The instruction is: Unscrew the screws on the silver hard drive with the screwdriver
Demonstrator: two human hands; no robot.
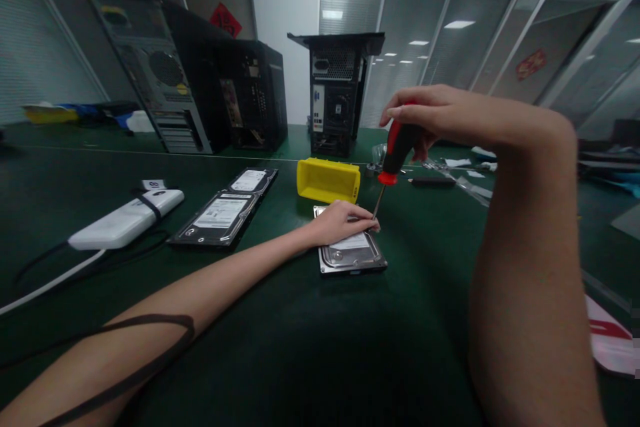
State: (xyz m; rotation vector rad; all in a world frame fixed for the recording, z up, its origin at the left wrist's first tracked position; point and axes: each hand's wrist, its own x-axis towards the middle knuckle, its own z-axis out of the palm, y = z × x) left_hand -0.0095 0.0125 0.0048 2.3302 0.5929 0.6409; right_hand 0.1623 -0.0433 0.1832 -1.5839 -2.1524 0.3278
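Observation:
A hard drive lies flat on the green table, its label partly covered by my left hand. That hand holds the drive down from above, with the fingers pointing right around the lower end of a screwdriver shaft. My right hand grips the red and black handle of the screwdriver from above, wrist bent high. The screwdriver stands slightly tilted, its tip down at the drive's right edge. My left fingertips hide the exact contact point. Just behind the drive sits a yellow plastic bin with its open side facing me.
Two more hard drives lie end to end on the left, beside a white power strip with cables. Computer cases stand at the back. A black pen-like object and clear plastic bags lie to the right.

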